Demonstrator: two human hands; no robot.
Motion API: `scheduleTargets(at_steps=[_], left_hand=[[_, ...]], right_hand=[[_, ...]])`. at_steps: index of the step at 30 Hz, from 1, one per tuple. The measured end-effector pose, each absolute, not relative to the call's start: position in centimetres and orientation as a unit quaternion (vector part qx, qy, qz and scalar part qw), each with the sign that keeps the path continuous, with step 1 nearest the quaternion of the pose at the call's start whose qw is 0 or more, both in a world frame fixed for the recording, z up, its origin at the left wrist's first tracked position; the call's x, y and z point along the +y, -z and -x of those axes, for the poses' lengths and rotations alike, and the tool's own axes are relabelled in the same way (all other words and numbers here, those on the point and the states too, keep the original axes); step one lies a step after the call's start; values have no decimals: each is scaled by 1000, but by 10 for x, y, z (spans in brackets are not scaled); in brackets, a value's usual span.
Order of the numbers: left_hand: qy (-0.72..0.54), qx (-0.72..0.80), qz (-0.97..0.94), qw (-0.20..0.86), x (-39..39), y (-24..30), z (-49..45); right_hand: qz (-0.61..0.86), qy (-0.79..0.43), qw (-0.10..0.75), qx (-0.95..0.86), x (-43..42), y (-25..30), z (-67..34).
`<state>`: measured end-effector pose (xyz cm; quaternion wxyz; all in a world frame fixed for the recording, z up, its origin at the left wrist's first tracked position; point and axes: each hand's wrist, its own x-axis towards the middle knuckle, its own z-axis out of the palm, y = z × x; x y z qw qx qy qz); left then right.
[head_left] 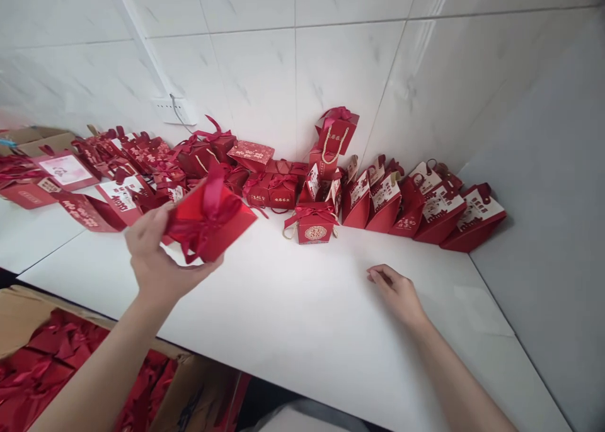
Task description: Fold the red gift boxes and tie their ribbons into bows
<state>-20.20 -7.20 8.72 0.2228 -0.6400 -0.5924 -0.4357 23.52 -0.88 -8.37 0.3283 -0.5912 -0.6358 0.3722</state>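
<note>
My left hand is raised above the white table and grips a red gift box. The box is tilted, and a dark red ribbon bow is tied across its top. My thumb lies along its lower side, while part of my fingers is hidden behind it. To the right, my right hand is just over the table, its fingers curled together with nothing visible in them. Nearest to it among the goods are a small red box with a round gold emblem and a row of red-and-white gift boxes.
More red gift boxes crowd the table's back along the tiled wall. One ribboned box is stacked higher. A cardboard carton of red ribboned boxes stands below the front left edge. A grey panel borders the table's right side.
</note>
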Motion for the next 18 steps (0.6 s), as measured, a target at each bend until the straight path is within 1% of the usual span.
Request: scheduleTargets(at_steps=[2, 4, 8, 10, 12, 14, 18], left_hand=[[408, -497, 710, 288, -70, -89, 179], [398, -455, 744, 285, -69, -90, 159], [397, -474, 759, 202, -71, -82, 118], [381, -521, 754, 122, -70, -70, 99], [347, -567, 747, 18, -67, -54, 83], [311, -593, 741, -52, -63, -36, 73], [243, -628, 735, -81, -63, -19, 65]], right_hand=[[587, -374, 331, -637, -9, 83, -235], [582, -377, 334, -639, -9, 82, -236], [563, -381, 348, -646, -11, 75, -232], [546, -376, 355, -659, -16, 67, -226], [521, -372, 359, -679, -22, 57, -218], [487, -383, 362, -697, -30, 48, -208], [397, -423, 355, -733, -46, 37, -194]])
